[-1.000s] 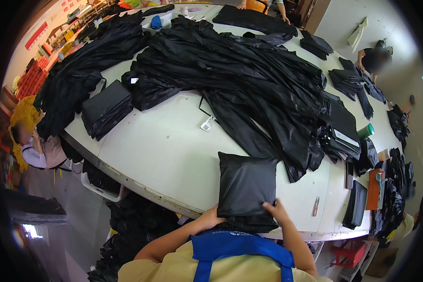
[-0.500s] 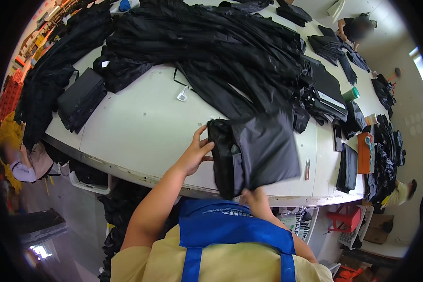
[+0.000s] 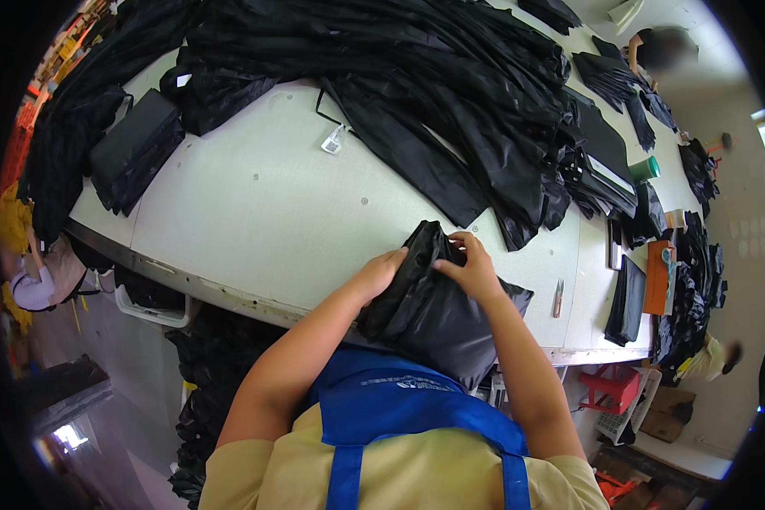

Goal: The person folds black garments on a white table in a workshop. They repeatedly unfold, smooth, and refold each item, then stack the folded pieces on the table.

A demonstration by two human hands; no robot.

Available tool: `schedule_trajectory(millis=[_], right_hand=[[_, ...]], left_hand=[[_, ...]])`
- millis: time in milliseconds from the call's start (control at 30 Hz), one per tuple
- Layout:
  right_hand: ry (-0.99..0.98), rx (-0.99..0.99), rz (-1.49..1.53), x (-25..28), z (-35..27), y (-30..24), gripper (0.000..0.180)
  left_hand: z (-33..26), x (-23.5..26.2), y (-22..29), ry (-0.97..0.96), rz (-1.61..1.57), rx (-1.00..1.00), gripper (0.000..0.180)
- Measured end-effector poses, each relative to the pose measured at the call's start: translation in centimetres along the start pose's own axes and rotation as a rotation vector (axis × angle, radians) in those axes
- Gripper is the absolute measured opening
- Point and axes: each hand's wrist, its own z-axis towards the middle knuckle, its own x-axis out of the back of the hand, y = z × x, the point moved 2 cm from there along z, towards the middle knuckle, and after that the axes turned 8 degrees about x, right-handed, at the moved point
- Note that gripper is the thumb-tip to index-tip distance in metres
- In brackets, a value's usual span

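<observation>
A folded black garment (image 3: 450,325) of thin, shiny fabric rests at the table's near edge and overhangs it, close against my blue apron. My left hand (image 3: 385,274) grips its left upper edge, the fingers mostly hidden behind the folds. On the far edge, my right hand (image 3: 474,270) pinches the fabric between thumb and fingers. Between the two hands the cloth stands up in a thick ridge. Beyond it, long black garments (image 3: 399,76) lie heaped across the table, and a white tag (image 3: 334,138) hangs from one of them.
Small snips (image 3: 558,297) lie to the right, near a phone (image 3: 614,245), a folded black piece (image 3: 625,302) and an orange box (image 3: 657,276). A folded black stack (image 3: 136,151) sits at left on the pale table (image 3: 229,212). Other people work around the table.
The garment has turned over and come nearer my body, its grey side now out of sight. My right hand has moved from its near edge to its far edge.
</observation>
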Motion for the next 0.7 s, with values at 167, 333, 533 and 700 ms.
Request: schedule_trajectory(millis=[167, 333, 533, 700], right_hand=[[0.023, -0.047, -0.284, -0.9, -2.3, -2.9, 0.087], [-0.146, 0.343, 0.225, 2.1, -2.2, -2.1, 0.072], [-0.223, 0.244, 0.127, 3.4, -1.4, -4.4, 0.065], [-0.213, 0.241, 0.141, 3.8, -1.9, -5.0, 0.058]], left_hand=[[-0.8, -1.3, 0.3, -0.194, -0.176, 0.101, 0.057], [-1.2, -2.3, -0.8, -0.07, 0.152, 0.03, 0.054], [-4.7, -3.7, 0.4, 0.001, 0.339, -0.109, 0.051], [-3.5, -2.8, -0.1, -0.303, -0.071, 0.242, 0.039]])
